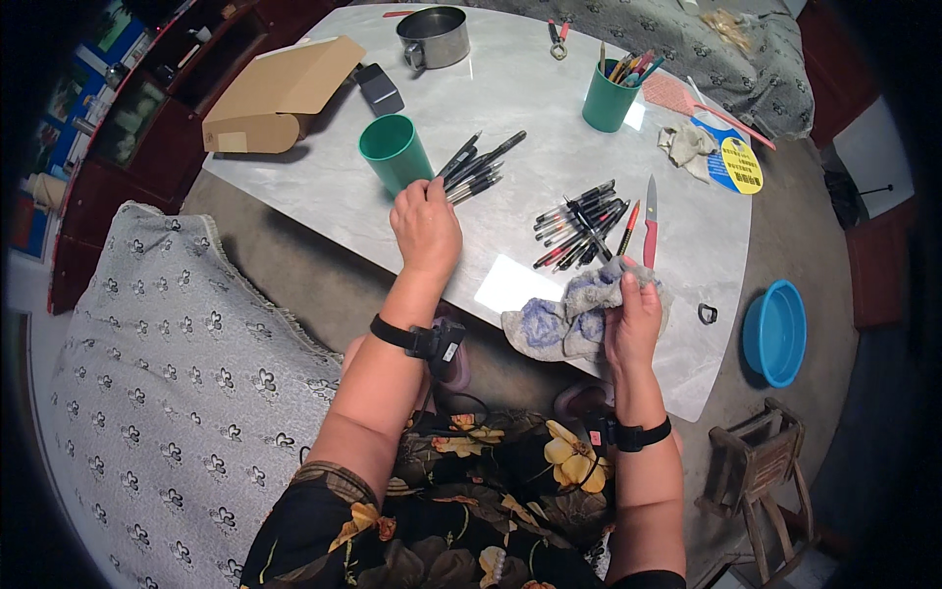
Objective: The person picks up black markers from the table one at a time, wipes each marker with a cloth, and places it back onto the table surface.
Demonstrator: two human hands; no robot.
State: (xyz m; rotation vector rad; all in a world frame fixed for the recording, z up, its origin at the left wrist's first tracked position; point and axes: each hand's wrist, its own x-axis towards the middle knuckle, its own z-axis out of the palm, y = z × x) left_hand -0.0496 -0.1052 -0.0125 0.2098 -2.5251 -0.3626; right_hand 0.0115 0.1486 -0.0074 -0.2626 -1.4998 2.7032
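Observation:
My right hand point(636, 316) grips a grey cloth point(537, 324) stained with blue ink, bunched over the table's near edge. My left hand point(427, 227) is at the foot of an upright green plastic cup point(396, 151), its fingertips by the lower ends of a fanned bunch of pens point(475, 173). Whether those fingers hold a pen or only touch is hidden by the back of the hand. A pile of several pens point(578, 224) lies beyond the cloth. Beside it are a red-and-black pencil point(629, 228) and a knife with a red handle point(650, 232).
On the grey table point(508, 103) stand a cardboard box point(283, 99), a black box point(380, 88), a metal mug point(434, 40) and a second green cup point(609, 99) of pencils. Pliers point(558, 40), a crumpled cloth point(688, 147) and a pink fly swatter point(725, 121) lie farther back. A blue basin point(775, 333) and wooden stool point(762, 456) are at right.

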